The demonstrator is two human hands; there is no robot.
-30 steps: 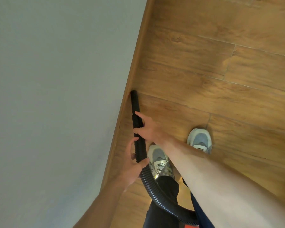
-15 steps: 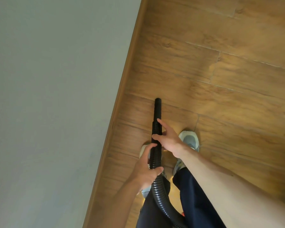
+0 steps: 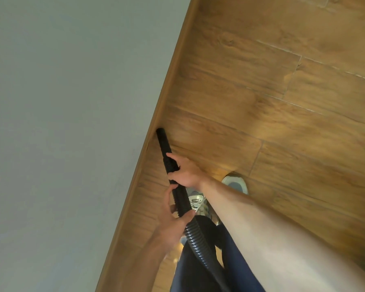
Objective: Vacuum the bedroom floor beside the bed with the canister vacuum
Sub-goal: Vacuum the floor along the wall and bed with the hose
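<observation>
Both hands clamped on hose [image 3: 182, 199]: right hand [image 3: 187, 172] ahead, left hand [image 3: 173, 222] behind. Keep nozzle [image 3: 161, 133] low, tracking baseboard [image 3: 169, 85] slowly.

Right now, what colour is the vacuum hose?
Black, ribbed hose, clearest in the head view.

Single head-worn wide-angle view, looking steeply down from the person's own height past both forearms at the wood floor [image 3: 261, 114], frame rolled so the wall [image 3: 67, 114] and baseboard [image 3: 156, 114] run diagonally on the left, shoes [image 3: 236, 184] near bottom centre.
</observation>
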